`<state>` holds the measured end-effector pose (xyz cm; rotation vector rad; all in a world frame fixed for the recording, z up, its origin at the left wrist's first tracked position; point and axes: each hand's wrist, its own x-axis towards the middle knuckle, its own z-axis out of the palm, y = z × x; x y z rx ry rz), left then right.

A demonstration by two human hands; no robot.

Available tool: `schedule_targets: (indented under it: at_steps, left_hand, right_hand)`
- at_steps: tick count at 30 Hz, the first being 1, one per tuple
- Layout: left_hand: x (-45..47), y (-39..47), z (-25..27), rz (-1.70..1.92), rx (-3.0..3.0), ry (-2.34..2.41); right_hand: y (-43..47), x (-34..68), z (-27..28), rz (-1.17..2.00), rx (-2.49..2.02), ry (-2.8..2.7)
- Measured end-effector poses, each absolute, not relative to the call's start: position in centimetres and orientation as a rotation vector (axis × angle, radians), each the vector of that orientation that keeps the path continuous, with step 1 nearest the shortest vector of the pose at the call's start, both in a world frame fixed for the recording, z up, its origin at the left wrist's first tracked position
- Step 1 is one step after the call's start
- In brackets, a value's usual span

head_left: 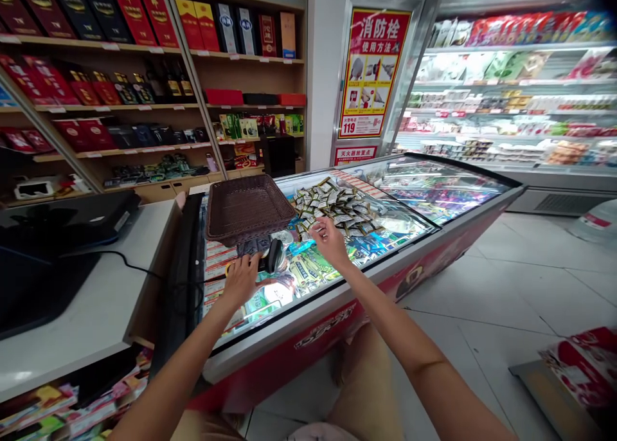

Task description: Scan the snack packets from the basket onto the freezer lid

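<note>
My left hand (242,279) is over the handle of a black handheld barcode scanner (274,256), fingers across it and thumb held out to the side. The scanner's cord runs off to the left. Curled in a pinch, my right hand (330,242) is at the near edge of a heap of small silver and dark packets (332,203). Whatever is between those fingertips, if anything, is too small to make out. A brown woven basket (250,206) sits behind my left hand. Basket, scanner and heap rest on the glass lid of a chest freezer (328,312).
Colourful frozen goods show through the glass. On the left is a white counter (96,287) with a black monitor (62,222). Shelves of boxed bottles (139,17) line the back wall, with a lit refrigerated display (511,100) at right. A red-and-white package (583,364) is at lower right.
</note>
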<state>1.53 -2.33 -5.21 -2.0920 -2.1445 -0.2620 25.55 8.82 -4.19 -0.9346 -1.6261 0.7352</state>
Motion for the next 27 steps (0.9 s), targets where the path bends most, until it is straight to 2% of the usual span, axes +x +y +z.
schedule_targets:
  at_steps: [5, 9, 13, 21, 27]
  left_hand:
    - [2.3, -2.2, -0.8, -0.445, -2.082, -2.165]
    - [5.6, -3.5, 6.4, -1.104, -2.165, -2.047]
    - [8.6, -3.5, 10.7, -1.271, -2.239, -1.862]
    - [8.2, -0.4, 7.1, -1.168, -2.430, -2.074]
    - [8.1, -0.6, 6.8, -1.230, -2.417, -2.023]
  right_hand:
    - [6.0, 25.2, -1.8, 0.773, -0.855, -1.685]
    - [3.9, 24.9, 2.7, 0.889, -0.737, -1.708]
    - [3.1, 24.4, 6.7, 0.957, -0.643, -1.711]
    - [5.4, 24.2, 5.3, 0.944, -0.629, -1.855]
    - [5.4, 24.9, 4.8, 0.960, -0.638, -1.880]
